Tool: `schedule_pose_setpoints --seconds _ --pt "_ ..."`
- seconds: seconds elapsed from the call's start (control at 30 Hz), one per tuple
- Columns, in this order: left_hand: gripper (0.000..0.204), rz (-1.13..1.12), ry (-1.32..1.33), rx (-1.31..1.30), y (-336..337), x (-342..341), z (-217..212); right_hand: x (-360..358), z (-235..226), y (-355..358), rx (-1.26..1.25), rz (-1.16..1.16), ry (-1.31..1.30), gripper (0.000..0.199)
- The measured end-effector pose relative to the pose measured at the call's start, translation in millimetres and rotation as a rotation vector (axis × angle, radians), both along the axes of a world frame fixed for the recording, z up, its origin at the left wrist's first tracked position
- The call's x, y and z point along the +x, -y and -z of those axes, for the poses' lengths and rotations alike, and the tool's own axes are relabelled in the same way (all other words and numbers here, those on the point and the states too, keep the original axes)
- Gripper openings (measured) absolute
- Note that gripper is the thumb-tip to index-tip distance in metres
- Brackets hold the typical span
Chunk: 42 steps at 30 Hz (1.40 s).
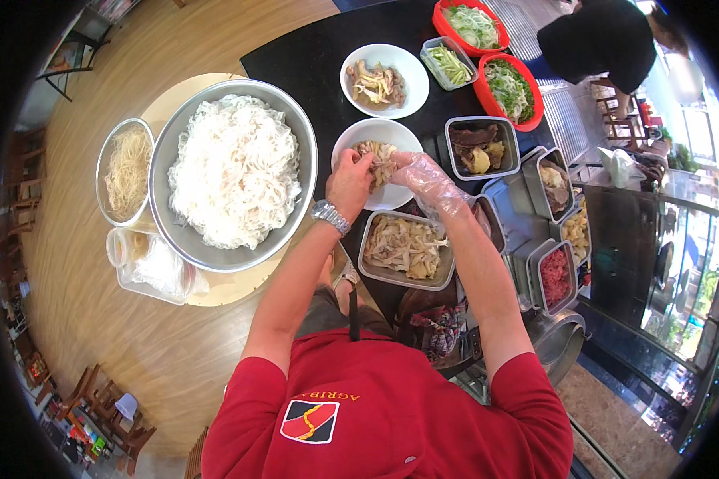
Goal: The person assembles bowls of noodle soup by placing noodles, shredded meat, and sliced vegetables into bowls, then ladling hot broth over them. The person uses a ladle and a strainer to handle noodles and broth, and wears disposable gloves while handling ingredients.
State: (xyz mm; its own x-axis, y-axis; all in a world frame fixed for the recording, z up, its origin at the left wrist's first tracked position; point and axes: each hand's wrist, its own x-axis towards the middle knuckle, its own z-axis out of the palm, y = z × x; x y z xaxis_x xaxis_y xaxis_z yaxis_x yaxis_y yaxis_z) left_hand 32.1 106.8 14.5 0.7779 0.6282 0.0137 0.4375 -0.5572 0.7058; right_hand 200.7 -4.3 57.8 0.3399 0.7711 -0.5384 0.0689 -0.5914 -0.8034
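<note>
Bowl, white (407,140), on black table (295,60), taken as clock centre; pale shredded meat (382,163) lies inside it, both hands upon it. Left hand (349,185), bare: fingers bent, narrow, at the meat's nine o'clock side; whether any is pinched, not discernible. Right hand (415,172), in clear plastic glove (438,190): fingertips at three o'clock side; grip width hidden, I can't tell it. Second white bowl (415,76) at twelve; tray of similar shreds (407,282) at five; steel basin of white noodles (160,172) at nine.
</note>
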Motion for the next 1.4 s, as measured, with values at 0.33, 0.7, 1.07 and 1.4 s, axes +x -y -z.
schedule_pose_setpoints --seconds 0.33,0.7,1.07,1.4 --pt "0.017 -0.169 0.016 -0.033 -1 -3 -4 1 1 -2 -0.038 0.144 0.204 0.029" --pt "0.036 -0.135 0.004 0.040 9 3 -15 9 8 6 0.012 0.171 0.108 0.028" --pt "0.013 0.081 -0.134 0.208 5 -1 2 6 0 -15 -0.041 0.004 0.663 0.027" --pt "0.030 0.095 -0.079 0.251 5 5 -2 6 35 -49 -0.256 -1.021 1.148 0.030"
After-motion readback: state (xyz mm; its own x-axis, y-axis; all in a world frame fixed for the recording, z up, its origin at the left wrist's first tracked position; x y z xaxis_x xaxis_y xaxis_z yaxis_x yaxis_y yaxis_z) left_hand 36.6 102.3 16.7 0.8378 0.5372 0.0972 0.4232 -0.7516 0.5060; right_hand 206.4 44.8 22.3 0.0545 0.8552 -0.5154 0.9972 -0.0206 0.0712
